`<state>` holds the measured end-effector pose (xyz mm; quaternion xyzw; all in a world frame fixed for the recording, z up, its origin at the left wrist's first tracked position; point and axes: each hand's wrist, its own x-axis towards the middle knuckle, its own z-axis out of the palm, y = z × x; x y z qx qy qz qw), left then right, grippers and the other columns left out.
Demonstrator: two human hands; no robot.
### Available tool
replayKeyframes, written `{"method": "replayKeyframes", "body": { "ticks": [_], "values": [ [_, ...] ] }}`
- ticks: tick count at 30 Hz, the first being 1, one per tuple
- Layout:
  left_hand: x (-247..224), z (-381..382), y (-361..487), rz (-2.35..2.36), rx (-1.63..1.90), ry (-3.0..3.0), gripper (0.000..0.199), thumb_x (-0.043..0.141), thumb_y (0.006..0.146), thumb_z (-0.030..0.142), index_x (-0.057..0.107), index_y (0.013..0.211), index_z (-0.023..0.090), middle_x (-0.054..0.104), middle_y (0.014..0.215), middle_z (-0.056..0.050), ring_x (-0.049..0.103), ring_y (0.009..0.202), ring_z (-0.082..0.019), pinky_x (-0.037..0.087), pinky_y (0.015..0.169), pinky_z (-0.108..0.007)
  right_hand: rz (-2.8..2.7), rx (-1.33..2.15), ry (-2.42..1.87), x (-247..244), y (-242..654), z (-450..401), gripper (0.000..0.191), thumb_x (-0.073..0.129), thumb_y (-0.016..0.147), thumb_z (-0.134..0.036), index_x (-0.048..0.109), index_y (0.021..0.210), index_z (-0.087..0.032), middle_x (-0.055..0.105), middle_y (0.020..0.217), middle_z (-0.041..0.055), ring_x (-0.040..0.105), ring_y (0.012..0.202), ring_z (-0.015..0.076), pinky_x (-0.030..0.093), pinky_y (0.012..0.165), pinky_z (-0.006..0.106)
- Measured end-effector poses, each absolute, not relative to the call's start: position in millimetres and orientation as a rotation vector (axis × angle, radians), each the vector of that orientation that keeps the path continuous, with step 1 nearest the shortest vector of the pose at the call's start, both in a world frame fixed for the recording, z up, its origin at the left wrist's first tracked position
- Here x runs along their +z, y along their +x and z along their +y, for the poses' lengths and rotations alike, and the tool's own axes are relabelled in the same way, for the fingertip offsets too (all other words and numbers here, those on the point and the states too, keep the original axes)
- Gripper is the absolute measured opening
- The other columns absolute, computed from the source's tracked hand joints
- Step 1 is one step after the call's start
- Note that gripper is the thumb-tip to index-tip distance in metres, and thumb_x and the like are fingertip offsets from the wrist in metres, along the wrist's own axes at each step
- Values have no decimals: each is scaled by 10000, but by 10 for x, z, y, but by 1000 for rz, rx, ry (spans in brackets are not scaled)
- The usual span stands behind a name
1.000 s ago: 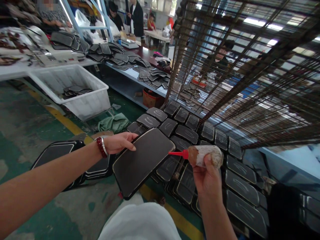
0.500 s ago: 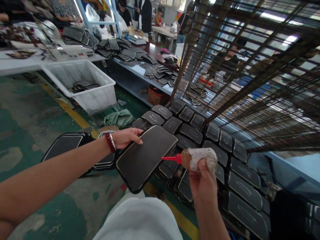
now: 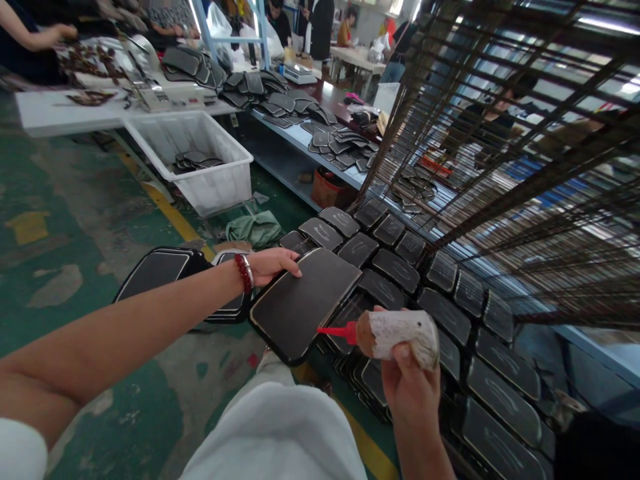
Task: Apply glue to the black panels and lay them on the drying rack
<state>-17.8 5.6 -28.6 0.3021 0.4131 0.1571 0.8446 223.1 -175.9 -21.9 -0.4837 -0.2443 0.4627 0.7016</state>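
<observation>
My left hand (image 3: 276, 265) grips the far left edge of a dark rounded rectangular panel (image 3: 305, 300), thumb on its top face. In my right hand (image 3: 407, 367) is a whitish, brown-stained bottle (image 3: 400, 335) lying nearly sideways. Its red nozzle (image 3: 339, 331) points left, with the tip at the panel's right edge; whether it touches cannot be made out. Beyond and to the right lie rows of stacked dark panels (image 3: 396, 269), many with pale marks on top. More dark panels (image 3: 155, 272) are stacked to the left, partly behind my left forearm.
A white bin (image 3: 220, 187) holding some dark pieces stands beyond my left arm. Behind it is a bench (image 3: 55, 113) with a machine. A blue-edged table (image 3: 295, 139) carries piles of panels. A wire rack (image 3: 475, 147) leans over the right side. Several people are in the background.
The view has shifted, so the background sits further right. The bottle's nozzle tip has moved along the panel's right edge towards me. Both hands keep their holds.
</observation>
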Motion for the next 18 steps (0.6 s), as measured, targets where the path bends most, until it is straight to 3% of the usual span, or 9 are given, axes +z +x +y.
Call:
{"method": "replayKeyframes", "body": {
  "ticks": [8,18],
  "values": [
    [-311,107,-228,956,397,614,280,657,534,5,643,794,108,717,675,-99,700,637,-273,578,615,-397,-592,1100,-1076,-181,2184,-1834,624,771,702,-274,505,1267,-268,694,1085,136,658,1000,318,532,834,531],
    [-358,109,-308,1059,503,317,183,599,610,49,649,770,120,716,640,-109,689,575,-262,581,579,-367,-522,977,-1116,-185,2205,-1751,624,775,698,-317,520,1265,-267,700,1073,85,653,1019,251,526,883,413]
  ]
}}
